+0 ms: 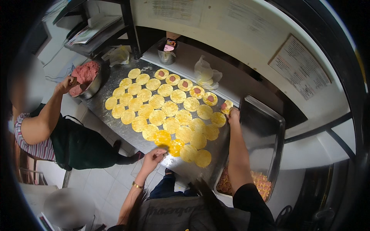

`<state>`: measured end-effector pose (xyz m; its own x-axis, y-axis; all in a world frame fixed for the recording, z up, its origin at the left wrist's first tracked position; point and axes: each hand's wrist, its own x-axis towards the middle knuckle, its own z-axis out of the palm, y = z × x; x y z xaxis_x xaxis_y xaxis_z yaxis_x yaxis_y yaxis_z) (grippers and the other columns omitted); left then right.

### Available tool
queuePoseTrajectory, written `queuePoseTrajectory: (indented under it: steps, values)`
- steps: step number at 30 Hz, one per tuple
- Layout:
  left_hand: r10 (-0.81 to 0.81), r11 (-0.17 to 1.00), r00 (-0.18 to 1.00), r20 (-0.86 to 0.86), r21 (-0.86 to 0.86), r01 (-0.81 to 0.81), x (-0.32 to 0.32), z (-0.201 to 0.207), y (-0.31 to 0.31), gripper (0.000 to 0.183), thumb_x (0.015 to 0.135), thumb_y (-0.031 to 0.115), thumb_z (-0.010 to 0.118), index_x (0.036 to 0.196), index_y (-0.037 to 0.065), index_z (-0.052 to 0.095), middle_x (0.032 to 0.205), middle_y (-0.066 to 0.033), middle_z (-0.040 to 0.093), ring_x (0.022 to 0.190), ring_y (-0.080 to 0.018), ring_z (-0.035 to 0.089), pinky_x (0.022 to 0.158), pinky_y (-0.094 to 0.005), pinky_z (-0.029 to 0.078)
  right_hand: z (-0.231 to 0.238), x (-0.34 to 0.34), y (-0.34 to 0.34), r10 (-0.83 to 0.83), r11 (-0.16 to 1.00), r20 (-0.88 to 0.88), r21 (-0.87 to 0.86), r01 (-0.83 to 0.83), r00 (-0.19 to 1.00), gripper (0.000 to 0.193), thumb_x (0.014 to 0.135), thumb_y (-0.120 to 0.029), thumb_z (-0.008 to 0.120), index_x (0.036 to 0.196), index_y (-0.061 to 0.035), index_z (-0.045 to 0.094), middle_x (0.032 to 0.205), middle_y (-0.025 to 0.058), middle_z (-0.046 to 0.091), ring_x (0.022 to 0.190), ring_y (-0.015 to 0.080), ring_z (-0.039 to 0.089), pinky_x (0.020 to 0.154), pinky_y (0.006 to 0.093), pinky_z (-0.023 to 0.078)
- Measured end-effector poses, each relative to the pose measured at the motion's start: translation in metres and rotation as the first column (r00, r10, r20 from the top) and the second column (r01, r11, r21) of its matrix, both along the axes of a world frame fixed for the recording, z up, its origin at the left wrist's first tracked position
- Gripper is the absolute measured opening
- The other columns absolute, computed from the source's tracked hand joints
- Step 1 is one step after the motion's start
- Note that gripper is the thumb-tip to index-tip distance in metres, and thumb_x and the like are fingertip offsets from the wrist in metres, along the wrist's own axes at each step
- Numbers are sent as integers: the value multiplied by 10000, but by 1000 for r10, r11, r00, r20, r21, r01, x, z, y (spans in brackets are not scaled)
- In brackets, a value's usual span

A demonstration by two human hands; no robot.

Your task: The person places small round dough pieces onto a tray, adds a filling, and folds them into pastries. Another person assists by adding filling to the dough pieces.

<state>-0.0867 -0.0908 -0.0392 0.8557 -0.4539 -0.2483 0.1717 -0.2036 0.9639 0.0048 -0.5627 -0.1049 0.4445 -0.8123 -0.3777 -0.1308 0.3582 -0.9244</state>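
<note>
Thin yellow dough rounds [157,101] lie in close rows on a metal table [146,143]. Along the far row, several carry a small lump of pink ground meat [185,84] in the middle. My right hand [233,115] pinches the near edge of the meat-topped dough round [226,104] at that row's right end. At the table's near edge, my left hand [155,156] has its fingers pressed together beside two wetter, brighter rounds [176,147]. A dark blur sits at those fingertips; what they hold, if anything, cannot be made out.
A large tray [283,133] stands at the right, filled pieces [262,185] massed at its near end. On the left, a co-worker's hand [68,83] is at a metal bowl [96,86] of ground meat. A metal canister [167,57] and plastic bag [208,74] sit on the back ledge.
</note>
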Motion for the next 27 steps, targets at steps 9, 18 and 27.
queuePoseTrajectory:
  steps: [9, 18, 27]
  values:
    - [-78, 867, 937, -341, -487, -104, 23, -1, -143, 426, 987, 260, 365, 1297, -33, 381, 1278, -136, 477, 1167, -224, 496, 977, -342, 428, 60, -59, 77, 168, 733, 555, 482, -480, 814, 238, 801, -78, 492, 1034, -70, 537, 998, 63, 598, 889, 219, 583, 728, 375, 463]
    - [-75, 880, 780, -621, -409, -241, -22, 8, -96, 404, 987, 263, 321, 1221, -49, 430, 1126, -141, 574, 996, -239, 599, 913, -352, 496, 62, -177, 207, 470, 780, 269, 319, -538, 841, 312, 811, -67, 549, 1123, -51, 541, 1057, 46, 598, 866, 150, 605, 733, 300, 521]
    - [-27, 999, 957, -289, -41, 16, -82, -22, -58, 319, 964, 163, 374, 1209, 40, 536, 1063, -54, 604, 898, -114, 594, 779, -246, 496, -12, -234, 255, 569, 790, -156, -171, -589, 808, 174, 834, -44, 566, 980, 26, 631, 882, 60, 626, 728, 107, 590, 654, 252, 516]
